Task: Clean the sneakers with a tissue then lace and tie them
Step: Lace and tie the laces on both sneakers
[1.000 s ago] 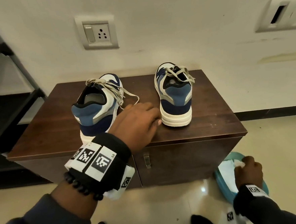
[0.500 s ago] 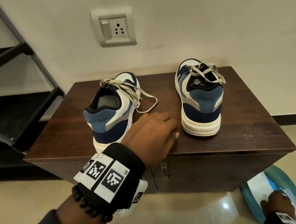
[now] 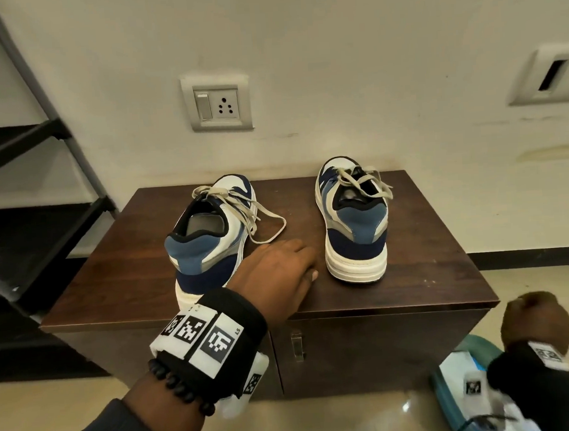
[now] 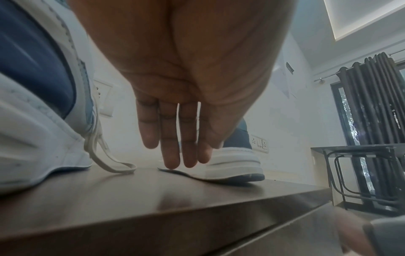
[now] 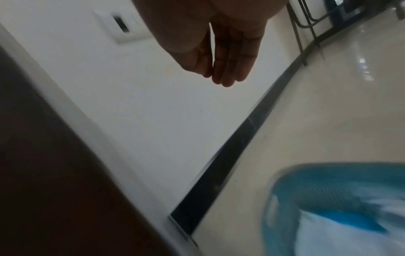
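Note:
Two blue, white and grey sneakers stand heel-toward-me on a dark wooden cabinet point(image 3: 129, 276). The left sneaker point(image 3: 211, 240) has a loose lace point(image 3: 270, 229) looping onto the wood; the right sneaker point(image 3: 355, 230) has its laces piled on top. My left hand point(image 3: 280, 269) lies between them, its straight fingertips touching the cabinet top point(image 4: 153, 199) beside the lace loop point(image 4: 114, 166). My right hand point(image 3: 536, 319) hovers low at the right above a teal basket point(image 3: 438, 386) of white tissues point(image 3: 455, 368). In the right wrist view its fingers point(image 5: 223, 74) hang straight and hold nothing.
A black metal shelf rack point(image 3: 22, 200) stands left of the cabinet. A wall socket point(image 3: 216, 102) sits above the sneakers. The basket point(image 5: 306, 183) rests on the glossy tiled floor by the cabinet's right front corner. A small handle point(image 3: 297, 345) is on the cabinet front.
My right hand has come up out of the basket, where it was touching the tissues, and is now empty. The left hand stays on the cabinet top; the head view has shifted.

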A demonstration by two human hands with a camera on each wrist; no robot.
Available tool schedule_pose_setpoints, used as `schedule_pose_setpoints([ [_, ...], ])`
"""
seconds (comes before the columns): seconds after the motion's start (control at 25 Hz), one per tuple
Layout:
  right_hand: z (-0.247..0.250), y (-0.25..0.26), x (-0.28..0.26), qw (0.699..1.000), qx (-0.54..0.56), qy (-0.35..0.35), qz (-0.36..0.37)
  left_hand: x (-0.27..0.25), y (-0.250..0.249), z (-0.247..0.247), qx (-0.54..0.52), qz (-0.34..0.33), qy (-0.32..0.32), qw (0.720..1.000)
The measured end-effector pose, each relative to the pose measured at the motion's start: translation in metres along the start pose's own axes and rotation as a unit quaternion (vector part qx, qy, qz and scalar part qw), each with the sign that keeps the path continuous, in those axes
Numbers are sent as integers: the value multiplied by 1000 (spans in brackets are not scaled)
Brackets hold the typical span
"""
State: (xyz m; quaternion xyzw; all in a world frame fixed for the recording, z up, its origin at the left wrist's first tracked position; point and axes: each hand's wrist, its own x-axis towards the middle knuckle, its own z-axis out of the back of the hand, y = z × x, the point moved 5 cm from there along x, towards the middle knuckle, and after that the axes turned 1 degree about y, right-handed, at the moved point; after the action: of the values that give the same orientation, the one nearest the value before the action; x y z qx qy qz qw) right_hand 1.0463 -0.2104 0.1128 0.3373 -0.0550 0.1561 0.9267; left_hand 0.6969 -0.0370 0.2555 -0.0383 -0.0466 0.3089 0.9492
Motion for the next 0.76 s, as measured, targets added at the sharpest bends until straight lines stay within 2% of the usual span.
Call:
schedule_pose_setpoints([
  [0.04,15,36,12,998,47,-29,20,-1,0,3,-5,6,-17,1000],
  [0.12,46,86,39,989,137,-35,48,-2,1,7,-35,19,-45,998],
  [0.2,87,136,38,965,234,-42,109,-1,1,14,-82,19,-79,993],
  [0.28,111,186,15,938,293,7,183,1,-2,20,-112,15,-105,988],
  [0.4,121,245,-35,903,299,131,280,6,-5,22,-138,28,-111,984],
  [0.48,115,264,-65,877,282,215,323,6,-5,21,-138,29,-104,984],
  [0.56,102,272,-81,866,268,262,331,7,-5,21,-151,30,-103,983],
  [0.64,87,271,-88,868,260,273,322,10,-6,24,-165,24,-112,980],
  [0.76,74,265,-87,885,233,243,323,16,-11,24,-165,-4,-112,980],
])
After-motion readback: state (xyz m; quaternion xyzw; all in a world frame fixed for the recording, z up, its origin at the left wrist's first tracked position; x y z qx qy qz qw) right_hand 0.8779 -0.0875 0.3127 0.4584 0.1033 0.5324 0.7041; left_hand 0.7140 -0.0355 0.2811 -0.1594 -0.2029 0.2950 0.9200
